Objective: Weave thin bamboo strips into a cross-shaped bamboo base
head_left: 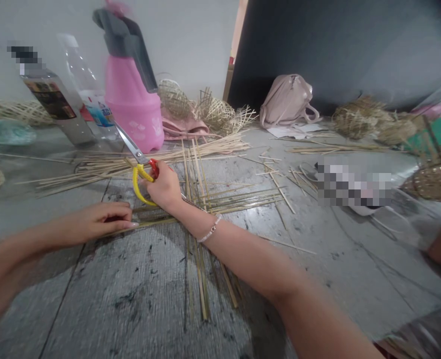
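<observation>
My right hand (164,187) is closed on a pair of scissors (140,162) with yellow and red handles; the blades point up and to the left, in front of the pink spray bottle. Below it to the left, my left hand (103,219) has its fingers curled together with the thumb at the left ends of several thin bamboo strips (239,199). These strips lie crosswise on the floor over others running away from me (201,284). My right forearm hides part of the crossing.
A loose bundle of bamboo strips (82,172) lies behind my hands. Beyond it stand a pink spray bottle (134,109) and clear bottles (82,75). Woven pieces (220,112) and a pale pink bag (288,102) sit farther back. Cut strips (282,192) are scattered rightward.
</observation>
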`<state>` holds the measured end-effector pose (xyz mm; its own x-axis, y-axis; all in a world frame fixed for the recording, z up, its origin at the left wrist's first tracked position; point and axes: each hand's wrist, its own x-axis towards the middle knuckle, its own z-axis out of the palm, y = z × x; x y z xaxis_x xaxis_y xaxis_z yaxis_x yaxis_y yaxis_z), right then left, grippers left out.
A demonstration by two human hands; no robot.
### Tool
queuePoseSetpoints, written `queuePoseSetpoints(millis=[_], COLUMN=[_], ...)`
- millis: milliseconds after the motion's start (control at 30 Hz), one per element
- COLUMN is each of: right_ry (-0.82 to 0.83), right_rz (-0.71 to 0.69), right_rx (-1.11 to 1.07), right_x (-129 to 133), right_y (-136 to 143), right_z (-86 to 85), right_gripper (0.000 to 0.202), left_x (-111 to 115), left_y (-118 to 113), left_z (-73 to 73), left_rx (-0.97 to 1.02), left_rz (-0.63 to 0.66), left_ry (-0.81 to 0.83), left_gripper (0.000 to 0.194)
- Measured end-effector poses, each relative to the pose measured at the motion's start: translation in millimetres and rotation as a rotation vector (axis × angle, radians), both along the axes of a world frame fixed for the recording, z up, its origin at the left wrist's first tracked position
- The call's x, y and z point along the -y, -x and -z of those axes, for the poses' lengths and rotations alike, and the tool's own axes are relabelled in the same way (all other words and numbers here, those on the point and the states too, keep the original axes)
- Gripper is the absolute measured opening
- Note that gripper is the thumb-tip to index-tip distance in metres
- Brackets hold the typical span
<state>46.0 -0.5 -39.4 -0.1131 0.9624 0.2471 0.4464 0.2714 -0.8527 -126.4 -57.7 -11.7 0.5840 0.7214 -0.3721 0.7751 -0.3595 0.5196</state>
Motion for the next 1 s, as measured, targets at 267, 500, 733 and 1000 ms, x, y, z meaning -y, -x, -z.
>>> queuePoseSetpoints(millis=[267,500,733,1000], right_ry=[-0.002,0.06,0.056,0.057], right_rz=[-0.013,0.044,0.043,0.042], right_rx=[0.005,-0.07,-0.063,-0.046], right_x=[0,-3,-4,-4], right_y=[-1,1,3,3], right_z=[0.3,-2.3,-0.5,-0.9], right_gripper=[0.024,0.028,0.03,0.027], left_x=[-2,2,8,-5], left_y=[6,-1,-11,-36], left_z=[1.4,-1.5,-5.5,-10.3], left_rx=[0.018,-0.031,-0.14,-0.039], left_rz=[-0.023,-0.065,-0.122,-0.008], left_ry=[0.023,-0.023,-0.095,-0.107], left_gripper=[0.044,0.045,0.045,0.042])
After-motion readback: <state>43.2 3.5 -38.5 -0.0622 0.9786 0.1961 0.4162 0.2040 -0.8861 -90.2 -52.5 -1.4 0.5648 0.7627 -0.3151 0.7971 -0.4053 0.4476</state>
